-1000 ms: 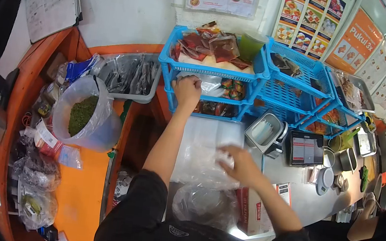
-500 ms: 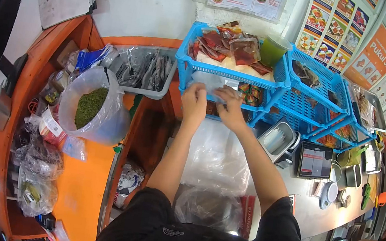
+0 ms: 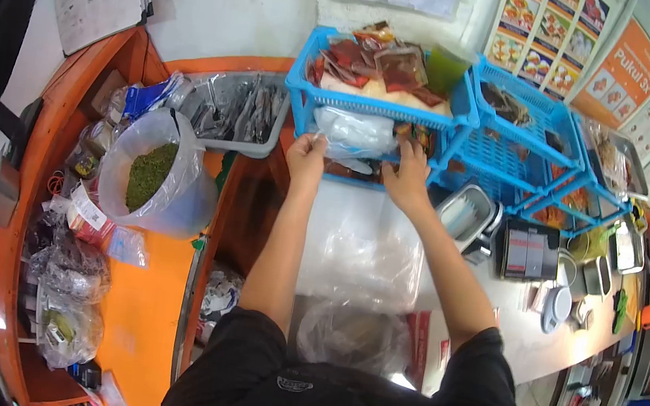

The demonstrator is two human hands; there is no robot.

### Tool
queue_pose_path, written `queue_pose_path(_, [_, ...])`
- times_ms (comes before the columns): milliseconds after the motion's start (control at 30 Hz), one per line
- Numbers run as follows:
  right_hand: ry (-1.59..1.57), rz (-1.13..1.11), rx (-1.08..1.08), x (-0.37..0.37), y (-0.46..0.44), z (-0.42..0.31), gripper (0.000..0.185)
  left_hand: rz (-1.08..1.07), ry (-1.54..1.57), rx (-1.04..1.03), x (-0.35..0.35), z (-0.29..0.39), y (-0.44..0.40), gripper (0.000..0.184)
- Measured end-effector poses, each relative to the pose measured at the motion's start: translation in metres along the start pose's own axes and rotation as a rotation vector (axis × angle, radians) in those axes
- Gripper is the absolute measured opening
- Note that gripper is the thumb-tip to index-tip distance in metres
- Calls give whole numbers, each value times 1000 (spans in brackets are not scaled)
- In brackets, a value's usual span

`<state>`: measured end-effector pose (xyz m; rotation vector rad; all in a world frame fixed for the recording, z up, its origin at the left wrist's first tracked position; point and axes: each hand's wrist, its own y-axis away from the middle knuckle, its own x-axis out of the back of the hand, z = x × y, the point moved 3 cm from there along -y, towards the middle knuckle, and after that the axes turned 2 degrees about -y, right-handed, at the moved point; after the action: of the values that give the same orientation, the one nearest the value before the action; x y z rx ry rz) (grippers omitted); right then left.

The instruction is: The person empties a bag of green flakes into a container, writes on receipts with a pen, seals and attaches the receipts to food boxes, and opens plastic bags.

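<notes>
A clear plastic bag (image 3: 353, 131) with whitish contents bulges at the front of the lower blue basket (image 3: 298, 109). My left hand (image 3: 306, 157) is closed in a pinch on the bag's left edge. My right hand (image 3: 406, 177) is at the basket's front right, its fingers spread and reaching over the rim by the colourful sachets (image 3: 421, 136). Its thumb points toward the bag, and I cannot tell whether it touches the plastic. Below both hands lies a stack of clear plastic sheets or bags (image 3: 360, 245).
The upper blue basket (image 3: 387, 108) holds red sauce packets (image 3: 400, 65) and a green-filled container (image 3: 447, 70). To the left stand a grey tub (image 3: 263, 145) of dark packets and a lined bucket (image 3: 191, 210) of chopped greens. A tablet (image 3: 530, 253) and a scale (image 3: 557, 307) sit right.
The bag now shows fuller and wider at the basket's front. My hands have moved apart, left hand leftward and right hand rightward. The camera view has shifted slightly.
</notes>
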<state>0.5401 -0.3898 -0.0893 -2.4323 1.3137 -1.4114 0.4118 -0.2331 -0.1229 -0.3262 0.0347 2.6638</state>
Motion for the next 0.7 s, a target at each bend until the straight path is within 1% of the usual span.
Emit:
queue_pose_path(67, [-108, -57, 88, 22, 19, -3, 52, -41, 375, 345, 14, -14, 4, 12])
queue_pose_path(100, [-159, -94, 98, 35, 30, -2, 50, -54, 564, 516, 18, -19, 5, 15])
queue_pose_path(133, [-211, -130, 105, 51, 42, 1, 48, -34, 559, 564, 23, -12, 12, 20])
queue_pose_path(167, [-262, -163, 111, 67, 54, 4, 46, -89, 559, 469, 33, -23, 9, 20])
queue_pose_path(200, [-242, -147, 111, 84, 68, 6, 40, -138, 520, 368, 41, -17, 16, 18])
queue_pose_path(233, [-290, -154, 62, 102, 80, 10, 40, -190, 481, 274, 43, -8, 30, 16])
queue_pose_path(300, [-390, -173, -57, 136, 110, 20, 38, -189, 449, 102, 33, 39, 83, 16])
queue_pose_path(367, [-461, -134, -179, 166, 139, 35, 33, -96, 344, -84, 43, 51, 112, 17])
queue_pose_path(400, [-557, -80, -220, 173, 156, 52, 29, -23, 185, -306, 42, 65, 133, 16])
queue_pose_path(433, [-566, -33, -185, 189, 172, 49, 26, 44, 21, -522, 39, 78, 160, 16])
queue_pose_path(467, [-546, -7, -263, 204, 193, 43, 27, 105, -148, -739, 39, 84, 189, 15])
queue_pose_path(533, [-504, 55, -377, 226, 227, 42, 28, -146, -450, -1070, 48, 58, 246, 12])
queue_pose_path(600, [-519, 97, -493, 239, 262, 50, 28, -816, -508, -917, 52, 8, 296, 9])
queue_pose_path(633, [-526, 123, -545, 244, 277, 56, 28, -1143, -743, -794, 43, -6, 316, 8])
queue_pose_path(700, [-550, 136, -619, 251, 310, 72, 32, -1382, -900, -514, 55, -42, 332, 14])
